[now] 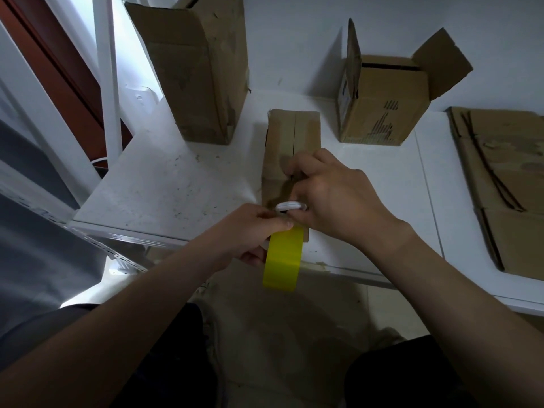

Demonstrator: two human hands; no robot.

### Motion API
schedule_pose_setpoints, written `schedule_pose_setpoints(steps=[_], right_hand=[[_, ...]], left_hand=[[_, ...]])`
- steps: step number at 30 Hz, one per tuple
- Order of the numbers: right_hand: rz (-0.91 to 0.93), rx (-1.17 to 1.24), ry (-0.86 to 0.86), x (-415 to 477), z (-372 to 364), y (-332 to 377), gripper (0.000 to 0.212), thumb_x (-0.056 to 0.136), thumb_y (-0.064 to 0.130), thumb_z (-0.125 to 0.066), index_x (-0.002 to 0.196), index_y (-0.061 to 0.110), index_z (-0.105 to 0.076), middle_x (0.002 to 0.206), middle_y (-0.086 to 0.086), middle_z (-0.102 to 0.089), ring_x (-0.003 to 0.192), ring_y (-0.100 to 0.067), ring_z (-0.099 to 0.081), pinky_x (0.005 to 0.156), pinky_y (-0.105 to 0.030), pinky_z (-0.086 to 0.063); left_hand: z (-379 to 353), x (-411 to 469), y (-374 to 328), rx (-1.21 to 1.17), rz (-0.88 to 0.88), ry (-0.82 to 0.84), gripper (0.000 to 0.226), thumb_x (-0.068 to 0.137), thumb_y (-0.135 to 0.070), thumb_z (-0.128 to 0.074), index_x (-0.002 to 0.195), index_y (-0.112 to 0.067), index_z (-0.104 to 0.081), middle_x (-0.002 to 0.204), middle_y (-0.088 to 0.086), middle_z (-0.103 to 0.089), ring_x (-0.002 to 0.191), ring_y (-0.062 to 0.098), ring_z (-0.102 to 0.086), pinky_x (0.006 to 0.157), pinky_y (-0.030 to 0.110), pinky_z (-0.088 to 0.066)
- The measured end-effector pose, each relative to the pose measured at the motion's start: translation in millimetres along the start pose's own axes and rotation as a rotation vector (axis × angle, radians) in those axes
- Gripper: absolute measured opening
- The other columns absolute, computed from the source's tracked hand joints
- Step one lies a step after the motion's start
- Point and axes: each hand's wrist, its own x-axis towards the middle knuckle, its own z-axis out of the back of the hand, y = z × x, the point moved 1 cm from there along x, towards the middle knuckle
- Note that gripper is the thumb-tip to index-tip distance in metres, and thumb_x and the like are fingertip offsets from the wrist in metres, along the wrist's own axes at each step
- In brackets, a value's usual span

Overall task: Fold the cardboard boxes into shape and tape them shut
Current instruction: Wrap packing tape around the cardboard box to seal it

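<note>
A small closed cardboard box (290, 134) lies lengthwise on the white table (164, 189), its top flaps meeting in a centre seam. My left hand (250, 234) grips a yellow tape roll (284, 257) at the box's near end, over the table edge. My right hand (332, 198) rests on the box top with fingers curled, holding a small white object (291, 206) right above the tape roll. Tape stretched from the roll along the box is hard to make out.
A tall box (197, 69) stands at the back left. An open box (382, 101) with raised flaps stands at the back right. Flattened cardboard (506, 178) lies on the table's right side. A white metal frame (106, 75) rises on the left.
</note>
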Motion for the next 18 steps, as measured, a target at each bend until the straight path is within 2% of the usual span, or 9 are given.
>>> schedule_pose_setpoints(steps=[2, 8, 10, 13, 15, 18], right_hand=[[-0.015, -0.052, 0.021, 2.9, -0.6, 4.7, 0.02, 0.084, 0.045, -0.072, 0.078, 0.027, -0.075, 0.121, 0.011, -0.051, 0.11, -0.017, -0.041, 0.051, -0.022, -0.015], [-0.034, -0.196, 0.056, 10.9, -5.4, 9.6, 0.025, 0.087, 0.046, -0.064, 0.083, 0.024, -0.075, 0.129, 0.009, -0.042, 0.111, -0.02, -0.037, 0.049, -0.023, -0.015], [-0.011, -0.177, 0.057, 11.9, -4.5, 4.6, 0.027, 0.086, 0.046, -0.067, 0.078, 0.021, -0.073, 0.127, 0.01, -0.042, 0.109, -0.019, -0.037, 0.048, -0.023, -0.02], [0.021, -0.092, 0.089, 10.1, 0.8, -6.7, 0.026, 0.082, 0.042, -0.075, 0.072, 0.018, -0.073, 0.124, 0.009, -0.043, 0.109, -0.017, -0.037, 0.048, -0.028, -0.039], [0.03, -0.007, 0.13, 8.2, 4.7, -12.5, 0.022, 0.077, 0.037, -0.081, 0.071, 0.018, -0.073, 0.127, 0.01, -0.044, 0.112, -0.015, -0.036, 0.056, -0.035, -0.05], [0.044, 0.125, 0.176, 6.1, 9.4, -20.1, 0.021, 0.072, 0.029, -0.086, 0.066, 0.017, -0.07, 0.131, 0.012, -0.047, 0.113, -0.009, -0.038, 0.069, -0.041, -0.053]], left_hand=[[-0.1, 0.3, 0.0, 0.006, 0.002, 0.003, 0.025, 0.092, -0.046, -0.066, 0.1, -0.023, -0.071, 0.078, 0.002, -0.067, 0.052, 0.013, -0.066, 0.046, 0.021, -0.049], [1.3, 1.9, 1.9, -0.005, 0.015, 0.005, 0.025, 0.091, -0.047, -0.066, 0.1, -0.024, -0.072, 0.069, -0.003, -0.065, 0.052, 0.013, -0.064, 0.047, 0.022, -0.048], [2.1, 1.2, 2.3, -0.01, 0.009, 0.021, 0.025, 0.091, -0.046, -0.067, 0.104, -0.025, -0.072, 0.067, -0.006, -0.065, 0.053, 0.013, -0.064, 0.046, 0.022, -0.047], [3.5, 0.4, 1.4, -0.007, 0.0, 0.021, 0.021, 0.093, -0.043, -0.067, 0.103, -0.026, -0.072, 0.075, -0.004, -0.067, 0.054, 0.015, -0.065, 0.045, 0.022, -0.046], [3.4, 0.1, 0.5, 0.002, -0.003, 0.025, 0.019, 0.093, -0.042, -0.067, 0.103, -0.026, -0.072, 0.081, -0.001, -0.069, 0.055, 0.016, -0.066, 0.045, 0.022, -0.046], [1.9, -0.3, -0.2, -0.002, -0.012, 0.036, 0.018, 0.092, -0.042, -0.068, 0.102, -0.026, -0.072, 0.081, -0.003, -0.069, 0.054, 0.017, -0.066, 0.045, 0.021, -0.045]])
